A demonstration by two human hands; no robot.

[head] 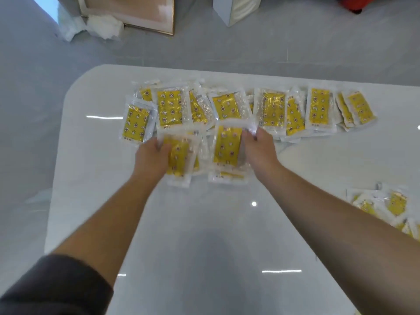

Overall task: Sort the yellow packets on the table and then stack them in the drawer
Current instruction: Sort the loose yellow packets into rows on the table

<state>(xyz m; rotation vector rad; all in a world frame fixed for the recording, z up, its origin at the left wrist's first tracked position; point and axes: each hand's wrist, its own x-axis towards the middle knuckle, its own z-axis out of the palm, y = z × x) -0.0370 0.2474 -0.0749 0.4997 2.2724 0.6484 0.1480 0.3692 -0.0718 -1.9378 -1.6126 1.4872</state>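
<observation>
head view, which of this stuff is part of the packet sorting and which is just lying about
Job: row of yellow packets; packet pile at the right edge; left hand gripping the left packet; right hand gripping the right packet; white table.
Lying about, on the floor: framed panel; crumpled white wrapping; white box; red object.
</observation>
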